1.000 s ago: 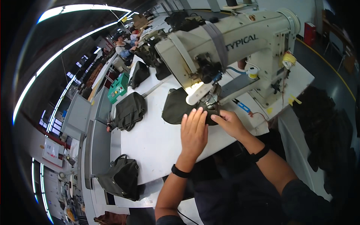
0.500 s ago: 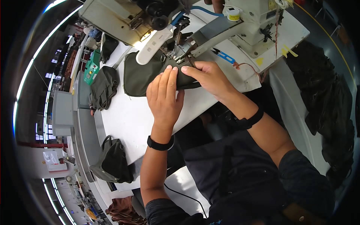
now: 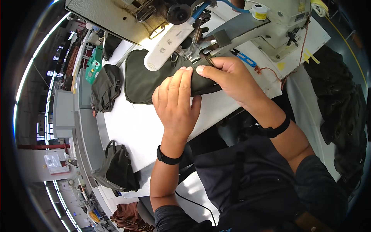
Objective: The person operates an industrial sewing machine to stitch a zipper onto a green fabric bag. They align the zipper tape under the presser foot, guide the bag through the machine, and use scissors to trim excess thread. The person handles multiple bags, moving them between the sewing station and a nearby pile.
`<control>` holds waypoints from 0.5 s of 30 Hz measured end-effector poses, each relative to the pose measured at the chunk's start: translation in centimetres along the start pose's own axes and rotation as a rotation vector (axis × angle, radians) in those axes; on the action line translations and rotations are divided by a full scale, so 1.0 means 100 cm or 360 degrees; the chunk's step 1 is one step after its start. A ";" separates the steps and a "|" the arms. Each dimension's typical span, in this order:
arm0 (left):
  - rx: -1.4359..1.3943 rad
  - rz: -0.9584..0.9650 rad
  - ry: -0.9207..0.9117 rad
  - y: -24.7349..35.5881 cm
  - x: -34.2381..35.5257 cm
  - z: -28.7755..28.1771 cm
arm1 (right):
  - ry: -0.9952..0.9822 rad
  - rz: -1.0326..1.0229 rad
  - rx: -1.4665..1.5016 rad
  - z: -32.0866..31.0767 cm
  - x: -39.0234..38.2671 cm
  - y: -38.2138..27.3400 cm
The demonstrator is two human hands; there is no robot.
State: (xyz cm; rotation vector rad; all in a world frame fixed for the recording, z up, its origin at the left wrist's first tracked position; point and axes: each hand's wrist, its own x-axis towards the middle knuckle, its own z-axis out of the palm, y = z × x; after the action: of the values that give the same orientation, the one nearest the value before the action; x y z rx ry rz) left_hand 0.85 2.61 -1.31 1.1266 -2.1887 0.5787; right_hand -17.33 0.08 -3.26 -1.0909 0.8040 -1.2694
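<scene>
A dark green fabric bag (image 3: 141, 79) lies on the white table under the sewing machine's presser foot (image 3: 196, 56). My left hand (image 3: 177, 101) rests flat on it, fingers stretched forward, their tips just in front of the foot. My right hand (image 3: 239, 80) grips the bag's right part, thumb on top and the other fingers curled under and partly hidden. Next to my right fingers, a strip that looks like a zip (image 3: 209, 60) runs by the foot. A metal ring (image 3: 174, 58) shows on the bag left of the foot. The needle point cannot be made out.
The machine's pale head (image 3: 112, 19) overhangs the work. Blue thread snips (image 3: 246, 58) and a small white pot (image 3: 259, 12) are to the right. Dark bags (image 3: 117, 166) (image 3: 106, 87) stand along the left. Dark fabric (image 3: 332, 96) is heaped at far right.
The whole view has shifted, so machine, bag and hands appear farther right and slightly larger. Both hands keep nearly the same place on the bag by the foot.
</scene>
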 end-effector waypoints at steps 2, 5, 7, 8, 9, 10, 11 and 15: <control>-0.0009 -0.0013 -0.0017 0.002 0.003 0.000 | -0.0046 0.0112 0.0056 -0.005 0.001 -0.004; -0.0029 -0.0027 -0.0034 0.000 0.006 0.000 | -0.0050 0.0113 0.0023 -0.005 0.005 -0.002; -0.0044 -0.0027 -0.0046 -0.005 0.009 0.001 | -0.0035 0.0129 -0.0011 -0.004 0.009 -0.009; -0.0052 -0.0024 -0.0054 -0.007 0.012 0.000 | -0.0030 0.0134 -0.0028 -0.003 0.011 -0.011; -0.0060 -0.0020 -0.0062 -0.010 0.013 0.000 | -0.0018 0.0134 -0.0048 -0.002 0.013 -0.011; -0.0116 -0.0052 -0.0078 -0.012 0.014 0.000 | -0.0005 0.0130 -0.0073 -0.002 0.014 -0.011; -0.0121 -0.0047 -0.0093 -0.013 0.015 0.000 | 0.0009 0.0127 -0.0097 -0.003 0.014 -0.011; -0.0105 -0.0043 -0.0121 -0.013 0.017 -0.003 | 0.0128 0.0043 -0.0321 -0.003 0.018 -0.008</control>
State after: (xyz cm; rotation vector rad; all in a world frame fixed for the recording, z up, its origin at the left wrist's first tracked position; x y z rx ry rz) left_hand 1.20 1.12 0.17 1.1587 -2.2361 0.4553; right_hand -17.56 -1.75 -2.38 -1.1907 1.0218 -1.2352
